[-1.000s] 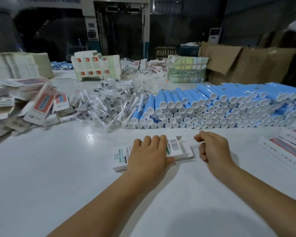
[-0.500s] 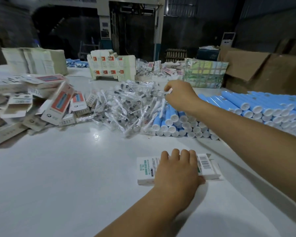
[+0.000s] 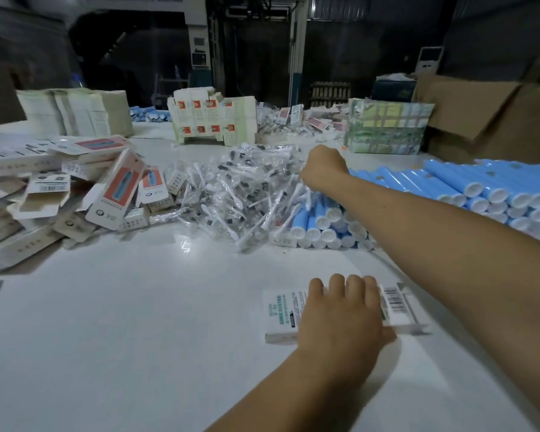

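Nearest, the left hand (image 3: 343, 316) rests on a white box (image 3: 281, 313) lying flat on the table (image 3: 122, 322), fingers together and laid across its top. The hand covers the box's middle, so only the printed left end and the barcode end show. Bare table spreads to the left of and in front of the box, while the right forearm crosses above its right end. Farther out, the right hand (image 3: 323, 168) dips into a pile of wrapped brush heads (image 3: 231, 188). Its fingers curl downward behind the back of the hand, so I cannot tell whether they pinch anything. Blue tubes (image 3: 480, 188) are stacked just right of the pile, running off the frame's right edge. Toppled cartons (image 3: 113, 188) crowd the left. Beyond stand carton stacks (image 3: 212, 120) and a cardboard box (image 3: 496, 120), dim and blurred.
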A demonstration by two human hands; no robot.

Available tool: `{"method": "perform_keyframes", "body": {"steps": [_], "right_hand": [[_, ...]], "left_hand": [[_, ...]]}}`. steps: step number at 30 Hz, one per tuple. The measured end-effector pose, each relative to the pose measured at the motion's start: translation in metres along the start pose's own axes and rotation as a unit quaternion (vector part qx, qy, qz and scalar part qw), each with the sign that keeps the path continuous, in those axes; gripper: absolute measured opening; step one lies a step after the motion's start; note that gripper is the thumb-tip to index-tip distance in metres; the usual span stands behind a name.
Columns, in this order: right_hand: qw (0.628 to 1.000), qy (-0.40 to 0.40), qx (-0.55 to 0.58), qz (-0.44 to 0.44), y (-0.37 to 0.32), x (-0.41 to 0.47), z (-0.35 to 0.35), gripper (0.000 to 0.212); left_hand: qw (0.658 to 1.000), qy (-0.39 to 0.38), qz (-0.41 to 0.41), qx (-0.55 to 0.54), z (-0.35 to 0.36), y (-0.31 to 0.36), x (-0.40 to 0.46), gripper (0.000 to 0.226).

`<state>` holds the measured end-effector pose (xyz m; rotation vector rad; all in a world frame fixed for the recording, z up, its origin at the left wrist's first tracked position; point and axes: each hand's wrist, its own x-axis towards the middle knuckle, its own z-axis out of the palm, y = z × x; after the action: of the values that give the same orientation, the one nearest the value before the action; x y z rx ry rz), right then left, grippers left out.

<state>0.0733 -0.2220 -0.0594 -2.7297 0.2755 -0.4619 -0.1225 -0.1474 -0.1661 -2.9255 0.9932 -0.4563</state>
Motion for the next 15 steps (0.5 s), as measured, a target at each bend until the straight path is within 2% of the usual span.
{"method": "perform_keyframes", "body": {"steps": [3,4,6,10,15], "right_hand": [[0.981,0.047,0.188,0.011,0.011,-0.015,-0.027,0.012],[0.958,0.058,0.28,0.017,0.019,-0.024,-0.039,0.011],[0.9,0.077,0.428,0.03,0.041,-0.052,-0.065,0.013],[0.827,0.103,0.549,0.06,0.108,-0.124,-0.09,0.008],[0.747,0.129,0.622,0.196,0.172,-0.191,-0.055,0.011]], "left_hand": [[0.999,0.03,0.015,-0.004,0.004,-0.001,0.002,0.064],[0.999,0.052,0.011,0.001,0.003,-0.002,0.001,0.062],[0.999,0.049,0.008,-0.021,0.003,-0.003,0.0,0.061],[0.999,0.048,-0.003,-0.014,0.005,-0.004,0.003,0.067],[0.998,0.052,-0.035,-0.018,0.001,-0.006,0.004,0.077]]}}
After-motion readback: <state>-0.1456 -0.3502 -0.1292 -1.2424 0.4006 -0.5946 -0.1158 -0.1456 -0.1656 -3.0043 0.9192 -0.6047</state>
